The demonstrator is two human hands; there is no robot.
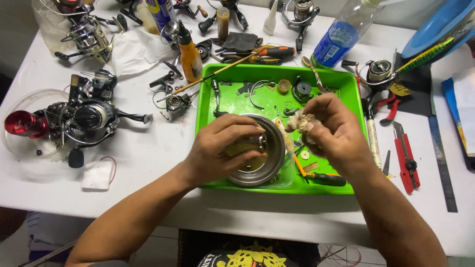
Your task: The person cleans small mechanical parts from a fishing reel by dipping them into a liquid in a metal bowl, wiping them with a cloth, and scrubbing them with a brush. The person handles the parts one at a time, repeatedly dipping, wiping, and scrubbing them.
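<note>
White bench (163, 148) crowded with fishing reels, tools. Green tray (277, 74) holds loose reel parts and a metal bowl (269, 168). Left hand (222, 151) curled around a small reel part over the bowl. Right hand (331, 126) pinching a dirty wad of cloth (301, 121) just beside it. Cleaning looks midway; many parts still loose in tray.

A round steel bowl (262, 165) sits in the green plastic tray (346, 84) on the white table (163, 148), left hand (222, 148) over it, right hand (329, 126) just right; black-and-red fishing reel (74, 121) well left.
</note>
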